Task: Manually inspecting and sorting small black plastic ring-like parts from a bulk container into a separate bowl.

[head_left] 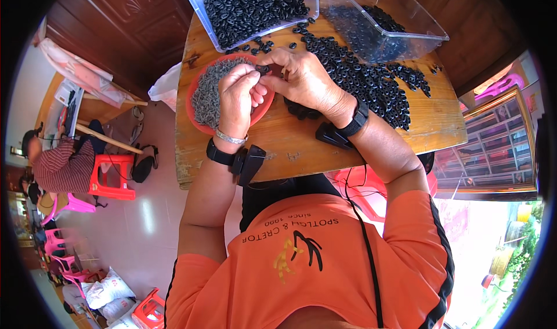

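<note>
My left hand (237, 96) and my right hand (310, 84) meet above the right side of a red bowl (263, 109). Between their pinched fingertips is a small black oval piece (262, 69), partly covered by the fingers. Small grey parts (210, 94) fill the bowl; their exact kind is too small to tell. Many loose black oval pieces with a hole in the middle (371, 91) spread over the wooden table (272, 158), right of and beyond my right hand.
At the table's far side, a clear bin (200, 13) holds more black pieces. To its right, another clear bin (415, 24) stands tilted with some inside. A framed panel (493, 146) is at the right. Leftward, a person (64, 166) sits near a red stool (113, 178).
</note>
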A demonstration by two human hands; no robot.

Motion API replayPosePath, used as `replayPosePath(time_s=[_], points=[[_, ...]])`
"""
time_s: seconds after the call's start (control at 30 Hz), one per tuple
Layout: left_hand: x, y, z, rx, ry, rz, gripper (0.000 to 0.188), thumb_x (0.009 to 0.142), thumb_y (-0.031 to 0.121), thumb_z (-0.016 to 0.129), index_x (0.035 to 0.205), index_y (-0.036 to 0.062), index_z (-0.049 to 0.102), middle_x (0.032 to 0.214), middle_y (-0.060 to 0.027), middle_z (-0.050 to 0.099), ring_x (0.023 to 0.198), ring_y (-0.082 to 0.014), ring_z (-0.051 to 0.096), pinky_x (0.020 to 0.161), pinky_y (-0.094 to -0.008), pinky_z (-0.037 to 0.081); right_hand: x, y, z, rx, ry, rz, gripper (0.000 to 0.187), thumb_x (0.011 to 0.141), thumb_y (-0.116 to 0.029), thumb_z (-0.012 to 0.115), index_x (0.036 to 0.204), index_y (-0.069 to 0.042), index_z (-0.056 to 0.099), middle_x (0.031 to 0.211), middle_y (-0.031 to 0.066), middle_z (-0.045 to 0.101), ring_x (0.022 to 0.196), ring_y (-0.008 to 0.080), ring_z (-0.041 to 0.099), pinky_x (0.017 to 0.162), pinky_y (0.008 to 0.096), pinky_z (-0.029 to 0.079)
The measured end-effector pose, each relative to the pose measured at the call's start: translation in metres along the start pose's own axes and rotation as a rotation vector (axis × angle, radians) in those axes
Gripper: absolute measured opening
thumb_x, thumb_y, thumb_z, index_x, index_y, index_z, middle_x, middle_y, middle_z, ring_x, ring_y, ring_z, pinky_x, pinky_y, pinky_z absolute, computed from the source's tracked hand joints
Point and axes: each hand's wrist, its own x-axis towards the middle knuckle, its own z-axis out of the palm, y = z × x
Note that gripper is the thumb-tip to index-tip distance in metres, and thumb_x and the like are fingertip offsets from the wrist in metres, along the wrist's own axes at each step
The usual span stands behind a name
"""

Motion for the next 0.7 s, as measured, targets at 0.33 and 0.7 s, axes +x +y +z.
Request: replayPosePath(time_s=[0.33,0.7], points=[[0.001,-0.002,-0.005,-0.022,-0.019,-0.058,0.017,0.085,0.016,0.053,0.082,0.0019,0.06,0.058,-0.0011,0.055,0.046,-0.0052,0.046,0.042,-0.0176,0.033,-0.001,-0.01,-0.001,-0.21,0.009,-0.106,0.027,0.075,-0.012,0.071,0.099,-0.004,0.061,0.082,0.0108,0.065,0.072,0.0247,0.067,0.062,0.032,0.054],[0.004,-0.002,-0.003,0.058,-0.129,-0.063,0.022,0.088,0.02,0.048,0.08,0.0029,0.059,0.057,0.0003,0.052,0.045,-0.0052,0.045,0.041,-0.0183,0.033,-0.001,-0.009,-0.006,-0.239,-0.075,-0.17,0.029,0.075,-0.013,0.069,0.102,-0.005,0.063,0.081,0.0135,0.064,0.069,0.03,0.064,0.061,0.0363,0.053]])
